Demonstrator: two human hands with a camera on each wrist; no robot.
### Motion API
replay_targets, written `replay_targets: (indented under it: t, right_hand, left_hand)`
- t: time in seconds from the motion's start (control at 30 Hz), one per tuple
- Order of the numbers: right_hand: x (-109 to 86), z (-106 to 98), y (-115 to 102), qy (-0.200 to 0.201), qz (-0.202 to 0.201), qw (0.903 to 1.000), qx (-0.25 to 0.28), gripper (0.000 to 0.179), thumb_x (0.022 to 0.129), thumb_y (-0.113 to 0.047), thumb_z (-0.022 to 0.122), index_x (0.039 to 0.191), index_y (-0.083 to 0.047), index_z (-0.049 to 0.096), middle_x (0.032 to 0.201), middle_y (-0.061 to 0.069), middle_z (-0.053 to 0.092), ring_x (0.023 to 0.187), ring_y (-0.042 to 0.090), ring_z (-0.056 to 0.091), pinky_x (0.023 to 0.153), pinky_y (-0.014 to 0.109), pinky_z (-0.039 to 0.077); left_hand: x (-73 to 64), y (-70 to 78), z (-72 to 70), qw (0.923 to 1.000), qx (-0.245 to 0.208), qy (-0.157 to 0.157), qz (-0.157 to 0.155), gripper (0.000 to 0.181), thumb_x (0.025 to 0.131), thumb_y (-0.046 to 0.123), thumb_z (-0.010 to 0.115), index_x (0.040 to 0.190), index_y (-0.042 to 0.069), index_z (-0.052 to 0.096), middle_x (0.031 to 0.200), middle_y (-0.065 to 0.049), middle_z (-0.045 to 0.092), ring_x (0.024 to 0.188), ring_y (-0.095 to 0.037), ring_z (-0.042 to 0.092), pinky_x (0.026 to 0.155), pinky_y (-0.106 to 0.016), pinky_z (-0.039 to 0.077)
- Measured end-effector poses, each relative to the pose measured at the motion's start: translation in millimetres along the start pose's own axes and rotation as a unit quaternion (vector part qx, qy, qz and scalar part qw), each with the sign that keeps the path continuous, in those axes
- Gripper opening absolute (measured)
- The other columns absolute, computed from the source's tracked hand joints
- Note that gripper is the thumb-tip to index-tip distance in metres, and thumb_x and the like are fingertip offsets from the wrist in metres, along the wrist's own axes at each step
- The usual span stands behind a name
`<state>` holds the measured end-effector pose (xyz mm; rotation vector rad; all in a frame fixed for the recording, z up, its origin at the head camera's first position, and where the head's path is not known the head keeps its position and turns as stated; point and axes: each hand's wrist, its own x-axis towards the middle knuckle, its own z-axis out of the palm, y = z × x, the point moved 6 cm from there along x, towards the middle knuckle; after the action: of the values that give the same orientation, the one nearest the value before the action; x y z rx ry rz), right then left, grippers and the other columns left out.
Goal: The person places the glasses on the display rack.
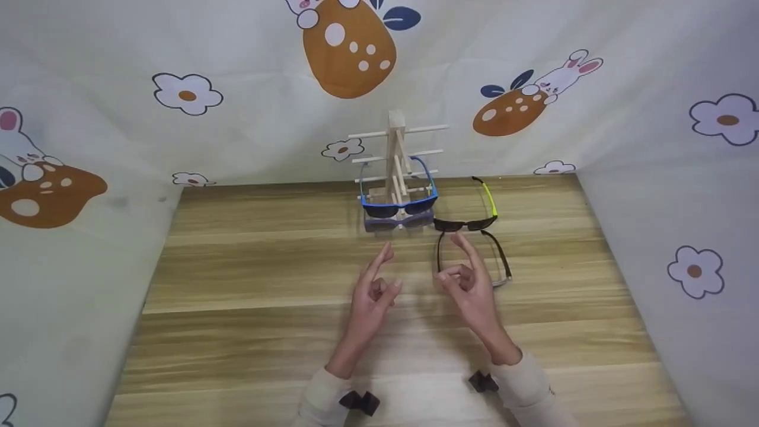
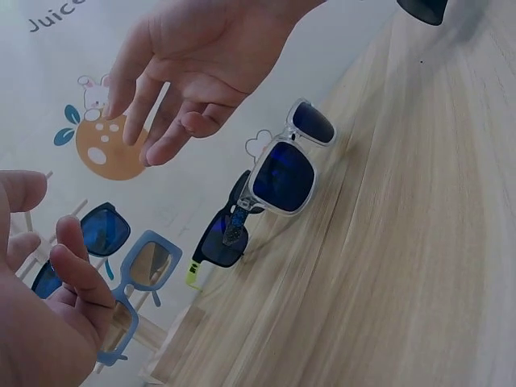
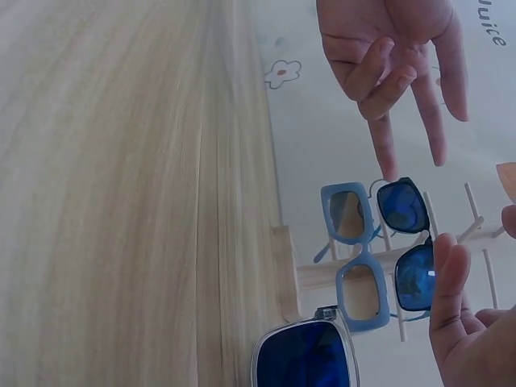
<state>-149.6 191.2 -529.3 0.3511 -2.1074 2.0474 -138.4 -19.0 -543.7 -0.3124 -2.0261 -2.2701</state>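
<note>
My left hand (image 1: 369,303) hovers over the table, index finger extended forward, the other fingers loosely bent, holding nothing. Likewise empty, my right hand (image 1: 475,296) is raised near the clear-framed sunglasses (image 2: 284,177), whose dark temples point away. Beyond them on the table lie black sunglasses (image 1: 450,226) with a yellow-green temple. A wooden display rack (image 1: 396,122) stands at the back. On it hang bright blue-and-black sunglasses (image 1: 381,211), and just below them sunglasses with a thick light-blue frame (image 3: 363,292). Neither hand touches any glasses.
The wood-grain table (image 1: 249,332) is bounded by a printed cloth backdrop (image 1: 255,130) at the back and sides. Thin rungs stick out on both sides of the rack. A black bow-shaped piece (image 1: 360,403) sits at the left cuff, another (image 1: 483,382) at the right.
</note>
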Motion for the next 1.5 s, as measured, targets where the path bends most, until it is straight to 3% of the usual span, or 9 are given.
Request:
replay_targets:
  t: [0.23,0.53,0.77,1.03,1.3,1.5]
  right_hand:
    - [-5.7,-5,2,0.003,0.008,0.9999,0.005,0.077,0.1,0.018,0.065,0.169,0.008,0.03,0.169,0.033,0.035,0.093,0.023,0.077,0.083,0.029,0.065]
    - [-15.7,-18,4,0.006,0.023,0.9989,-0.041,0.079,0.1,0.015,0.068,0.17,0.004,0.033,0.169,0.033,0.036,0.095,0.023,0.077,0.084,0.026,0.062]
    - [-26.3,-27,6,0.011,0.012,0.9987,-0.049,0.076,0.1,0.016,0.069,0.167,0.009,0.035,0.167,0.036,0.037,0.092,0.013,0.075,0.082,0.023,0.061]
    - [-34.7,-37,7,0.022,0.008,0.9985,-0.049,0.075,0.098,0.017,0.069,0.165,0.013,0.034,0.165,0.041,0.035,0.091,0.011,0.075,0.084,0.024,0.062]
    - [-43.2,-48,11,0.036,0.025,0.9975,-0.054,0.076,0.099,0.015,0.068,0.166,0.011,0.033,0.168,0.036,0.035,0.094,0.01,0.074,0.083,0.024,0.062]
    - [-48.0,-56,11,0.049,0.033,0.9971,-0.049,0.075,0.1,0.016,0.067,0.167,0.008,0.034,0.167,0.03,0.038,0.091,0.011,0.074,0.083,0.024,0.061]
  left_hand:
    - [1.1,-5.0,7.1,0.9999,-0.003,-0.01,-0.008,0.068,0.107,0.002,0.069,0.169,0.0,0.041,0.16,-0.023,0.052,0.065,-0.002,0.047,0.062,-0.018,0.047]
    - [-6.6,-13.7,20.2,0.9988,-0.005,-0.027,-0.04,0.066,0.109,0.005,0.067,0.17,0.006,0.044,0.161,-0.021,0.053,0.064,-0.003,0.046,0.06,-0.017,0.043]
    - [-10.2,-14.7,24.1,0.9988,-0.012,-0.033,-0.034,0.066,0.108,0.003,0.067,0.169,0.003,0.042,0.159,-0.022,0.053,0.066,-0.002,0.047,0.062,-0.017,0.046]
    - [-13.5,-18.5,27.9,0.9991,-0.013,-0.031,-0.027,0.065,0.108,0.0,0.065,0.169,0.002,0.043,0.159,-0.027,0.053,0.064,-0.002,0.045,0.06,-0.017,0.044]
    - [-15.3,-29.4,36.3,0.9978,-0.022,-0.04,-0.049,0.064,0.108,-0.001,0.065,0.169,0.004,0.044,0.159,-0.033,0.049,0.064,-0.002,0.044,0.061,-0.016,0.042]
    - [-15.6,-35.1,41.7,0.9969,-0.024,-0.049,-0.058,0.063,0.109,0.0,0.065,0.168,0.005,0.045,0.16,-0.031,0.048,0.064,-0.001,0.043,0.06,-0.016,0.041]
